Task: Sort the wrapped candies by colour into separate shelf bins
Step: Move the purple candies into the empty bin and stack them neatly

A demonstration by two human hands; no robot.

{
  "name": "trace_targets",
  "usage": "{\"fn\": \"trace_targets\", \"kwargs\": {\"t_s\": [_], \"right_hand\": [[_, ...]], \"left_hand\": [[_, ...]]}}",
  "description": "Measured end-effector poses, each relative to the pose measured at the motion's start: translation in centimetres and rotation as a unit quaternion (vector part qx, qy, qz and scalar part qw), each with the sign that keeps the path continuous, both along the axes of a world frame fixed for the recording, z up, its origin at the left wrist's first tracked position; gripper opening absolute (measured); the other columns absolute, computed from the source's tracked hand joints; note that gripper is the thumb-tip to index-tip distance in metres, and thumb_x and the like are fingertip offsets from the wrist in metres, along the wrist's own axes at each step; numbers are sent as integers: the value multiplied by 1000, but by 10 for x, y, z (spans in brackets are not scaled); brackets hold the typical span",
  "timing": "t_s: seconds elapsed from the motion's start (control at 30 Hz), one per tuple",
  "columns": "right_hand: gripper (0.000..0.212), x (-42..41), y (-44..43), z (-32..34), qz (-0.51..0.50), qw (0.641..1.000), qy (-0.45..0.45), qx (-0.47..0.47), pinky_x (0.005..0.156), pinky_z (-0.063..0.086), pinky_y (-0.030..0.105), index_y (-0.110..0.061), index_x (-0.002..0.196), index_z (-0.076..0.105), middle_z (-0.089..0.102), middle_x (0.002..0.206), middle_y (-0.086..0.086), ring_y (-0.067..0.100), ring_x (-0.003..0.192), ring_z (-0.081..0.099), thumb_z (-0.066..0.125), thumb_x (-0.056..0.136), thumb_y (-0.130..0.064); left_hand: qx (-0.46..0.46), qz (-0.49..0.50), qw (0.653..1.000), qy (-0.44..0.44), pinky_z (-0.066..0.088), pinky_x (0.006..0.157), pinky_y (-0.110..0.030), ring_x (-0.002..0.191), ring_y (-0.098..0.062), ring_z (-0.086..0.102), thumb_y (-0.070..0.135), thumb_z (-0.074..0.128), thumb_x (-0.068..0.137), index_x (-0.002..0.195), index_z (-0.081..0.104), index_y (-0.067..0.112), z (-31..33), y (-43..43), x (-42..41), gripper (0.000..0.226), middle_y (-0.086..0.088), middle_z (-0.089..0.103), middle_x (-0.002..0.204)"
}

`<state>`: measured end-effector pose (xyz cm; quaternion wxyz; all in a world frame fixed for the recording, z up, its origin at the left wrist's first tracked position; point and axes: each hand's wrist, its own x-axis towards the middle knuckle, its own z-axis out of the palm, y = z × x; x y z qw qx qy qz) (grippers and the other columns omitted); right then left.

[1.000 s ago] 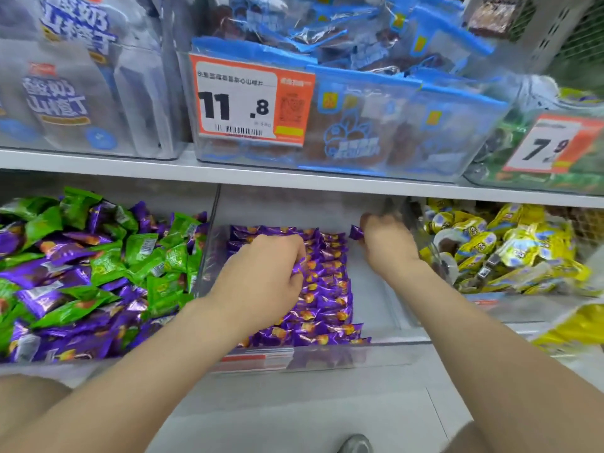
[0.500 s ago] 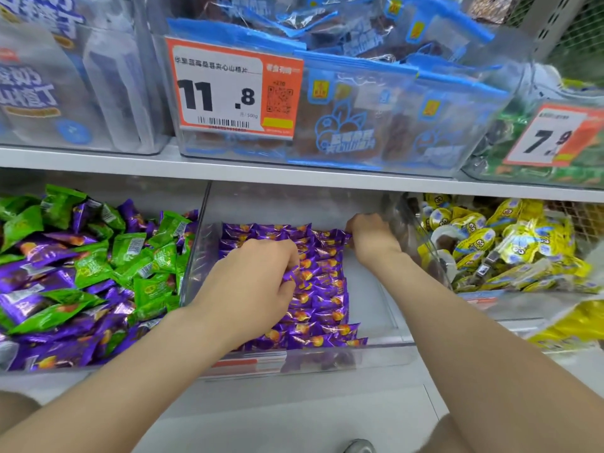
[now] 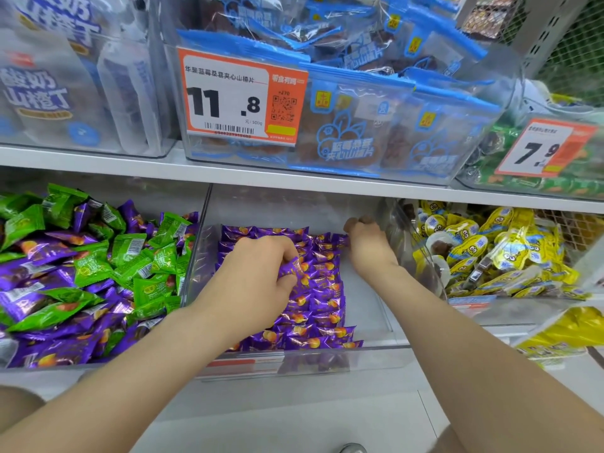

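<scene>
Purple wrapped candies [image 3: 322,308] lie in neat rows in the clear middle bin [image 3: 294,362] on the lower shelf. My left hand [image 3: 258,276] is over the rows, its fingers pinching one purple candy [image 3: 289,268]. My right hand [image 3: 367,246] reaches to the back right of the rows, fingers curled at the end of a purple candy [image 3: 340,239] there. The left bin [image 3: 196,253] holds a loose mix of green candies [image 3: 130,248] and purple ones [image 3: 29,302].
The right bin [image 3: 415,256] holds yellow cartoon-print packets [image 3: 510,243]. Above, clear bins carry blue snack bags [image 3: 376,138] with an 11.8 price tag [image 3: 242,99], and a 7.9 tag [image 3: 545,148] at right. A white shelf ledge [image 3: 294,420] runs below the bins.
The right hand moved from above the back row down to the row's right end. The left hand stayed over the rows and now shows a purple candy between its fingers.
</scene>
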<state>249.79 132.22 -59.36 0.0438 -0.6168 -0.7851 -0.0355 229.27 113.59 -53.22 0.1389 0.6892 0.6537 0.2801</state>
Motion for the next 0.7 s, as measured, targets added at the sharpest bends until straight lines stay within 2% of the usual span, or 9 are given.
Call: {"fn": "trace_targets", "kwargs": {"t_s": [0.2, 0.3, 0.33, 0.4, 0.43, 0.47, 0.57, 0.63, 0.7], "right_hand": [[43, 6, -15, 9, 25, 999, 39, 11, 95, 57, 45, -4, 134, 61, 61, 130, 21, 43, 115, 65, 63, 91, -1], [33, -6, -45, 36, 57, 973, 213, 64, 96, 56, 45, -12, 124, 71, 74, 117, 15, 37, 106, 70, 56, 95, -10], [25, -12, -61, 49, 86, 949, 301, 27, 94, 57, 46, -15, 114, 74, 77, 106, 11, 34, 100, 72, 56, 98, -17], [19, -20, -98, 70, 145, 876, 438, -140, 89, 60, 41, -13, 107, 77, 78, 96, 12, 24, 90, 74, 61, 103, -24], [19, -21, -114, 78, 174, 845, 460, -210, 84, 59, 35, -13, 110, 78, 78, 97, 11, 18, 89, 73, 66, 103, -25], [20, -20, -126, 83, 193, 835, 453, -245, 81, 59, 32, -15, 114, 78, 79, 98, 7, 15, 89, 73, 71, 100, -26], [24, -7, -134, 82, 172, 837, 430, -290, 73, 58, 30, -18, 115, 77, 80, 94, 2, 11, 83, 73, 79, 93, -28], [22, 3, -127, 79, 116, 846, 416, -311, 63, 52, 31, -17, 107, 77, 79, 85, 5, 12, 70, 67, 80, 92, -33], [28, 17, -111, 70, 45, 921, 329, -203, 68, 47, 31, -17, 101, 78, 77, 80, 1, 12, 70, 67, 81, 88, -42]], "left_hand": [[-3, 20, 999, -38, 43, 76, -26, 78, -5, 56, 25, 71, 96, 103, 68, 33, 1, -1, -1, 11, 15, 64, 88], [-10, 26, 995, -98, 54, 79, -29, 75, -3, 66, 19, 69, 96, 102, 70, 29, 3, 2, -2, 11, 14, 69, 85], [-13, 27, 991, -134, 58, 80, -32, 74, -5, 70, 19, 71, 96, 99, 71, 29, 4, 4, -3, 11, 12, 71, 83], [-17, 25, 979, -203, 63, 78, -39, 70, -8, 74, 19, 75, 93, 92, 73, 30, 5, 5, -3, 11, 10, 75, 79], [-21, 22, 974, -226, 64, 77, -41, 70, -10, 75, 21, 77, 92, 89, 74, 30, 5, 5, -4, 10, 10, 76, 77], [-28, 19, 971, -239, 64, 77, -43, 72, -11, 75, 23, 79, 91, 89, 75, 31, 5, 5, -4, 9, 9, 76, 76], [-41, 9, 964, -261, 63, 77, -42, 72, -10, 75, 22, 79, 92, 90, 76, 28, 3, 2, -1, 7, 7, 77, 74], [-10, 16, 979, -205, 61, 73, -32, 68, -3, 71, 24, 74, 95, 91, 72, 29, 0, -1, 3, 7, 10, 75, 76], [15, 1, 996, -93, 56, 73, -29, 73, -1, 67, 29, 67, 98, 97, 67, 32, -5, -2, 6, 3, 15, 71, 84]]}}
